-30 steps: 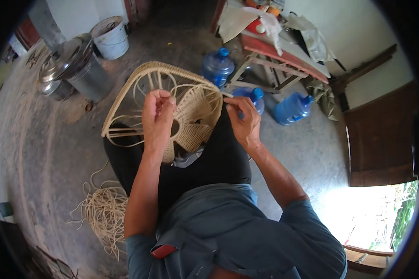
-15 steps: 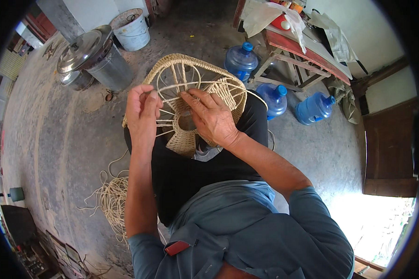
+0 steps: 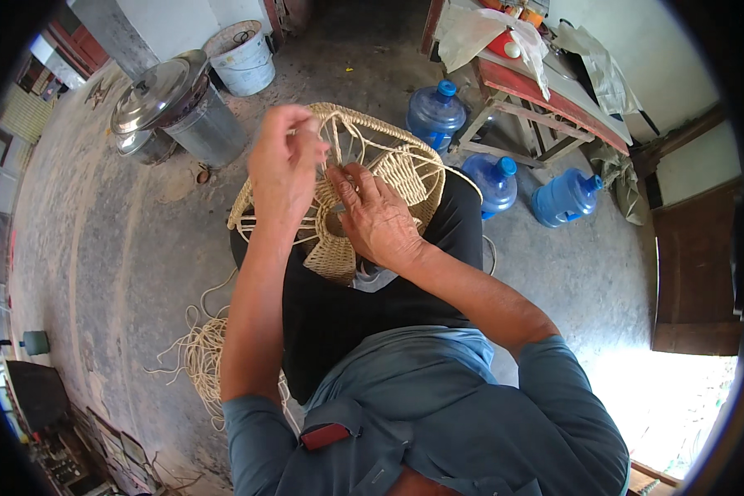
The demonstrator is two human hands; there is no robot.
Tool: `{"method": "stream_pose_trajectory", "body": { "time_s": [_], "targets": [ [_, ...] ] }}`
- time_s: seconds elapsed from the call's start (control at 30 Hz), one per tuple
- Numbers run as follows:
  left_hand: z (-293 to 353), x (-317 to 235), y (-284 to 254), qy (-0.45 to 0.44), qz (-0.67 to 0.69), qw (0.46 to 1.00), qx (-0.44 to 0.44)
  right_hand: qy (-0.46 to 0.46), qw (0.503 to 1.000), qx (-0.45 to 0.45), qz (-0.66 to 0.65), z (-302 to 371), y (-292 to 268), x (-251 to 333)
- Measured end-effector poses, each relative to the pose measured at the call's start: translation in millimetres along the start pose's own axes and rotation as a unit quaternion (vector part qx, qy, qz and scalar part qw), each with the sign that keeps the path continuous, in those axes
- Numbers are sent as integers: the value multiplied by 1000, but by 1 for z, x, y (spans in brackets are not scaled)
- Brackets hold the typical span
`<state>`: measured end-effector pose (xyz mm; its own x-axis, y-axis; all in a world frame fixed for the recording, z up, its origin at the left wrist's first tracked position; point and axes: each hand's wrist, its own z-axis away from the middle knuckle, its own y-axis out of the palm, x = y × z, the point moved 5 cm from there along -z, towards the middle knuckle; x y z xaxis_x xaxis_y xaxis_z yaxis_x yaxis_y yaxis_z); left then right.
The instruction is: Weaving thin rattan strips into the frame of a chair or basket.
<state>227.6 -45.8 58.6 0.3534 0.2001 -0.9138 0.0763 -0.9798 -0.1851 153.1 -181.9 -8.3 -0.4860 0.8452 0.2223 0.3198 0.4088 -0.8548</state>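
A tan woven seat-like frame (image 3: pixel 372 135) of braided cord rests on my lap. Its rim is bound, spokes run to a round opening in the middle, and some wedges are filled with tight weave (image 3: pixel 403 175). My right hand (image 3: pixel 380 217) lies over the spokes, its thumb and forefinger pinched on the pale cord (image 3: pixel 333 155) near the centre. Above the frame's far left part is my left hand (image 3: pixel 283 169), raised, with curled fingers slightly blurred. Cord loops near those fingertips, but what they grip cannot be made out.
A heap of loose cord (image 3: pixel 200 357) lies on the floor to my left. Lidded metal pots (image 3: pixel 211 132) and a white bucket (image 3: pixel 244 62) stand far left. Several blue water bottles (image 3: pixel 492 183) are at the right, near a red-edged table (image 3: pixel 537 103).
My left hand has moved up and to the right, over the frame's far rim. The cord stretched between my hands is now a loop by the spokes. My right hand stays near the centre.
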Motion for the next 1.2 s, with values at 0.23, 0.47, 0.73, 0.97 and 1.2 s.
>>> {"method": "stream_pose_trajectory", "body": {
  "time_s": [0.23, 0.47, 0.73, 0.97, 1.2],
  "targets": [
    [32, 7, 6, 87, -309, 947, -2, 14, 996, -24, -84, -3, 1, -5],
    [32, 19, 3, 110, -213, 971, -8, 28, 994, -37, -99, -2, -4, -5],
    [59, 17, -35, 44, -376, 922, -85, 26, 985, -98, -136, -4, -5, 2],
    [77, 51, -217, 43, -428, 880, -200, -15, 970, -208, -127, -32, 2, 11],
    [277, 82, -607, -202, -546, 737, -344, 18, 974, -190, -125, -39, 9, 13]
  ]
}}
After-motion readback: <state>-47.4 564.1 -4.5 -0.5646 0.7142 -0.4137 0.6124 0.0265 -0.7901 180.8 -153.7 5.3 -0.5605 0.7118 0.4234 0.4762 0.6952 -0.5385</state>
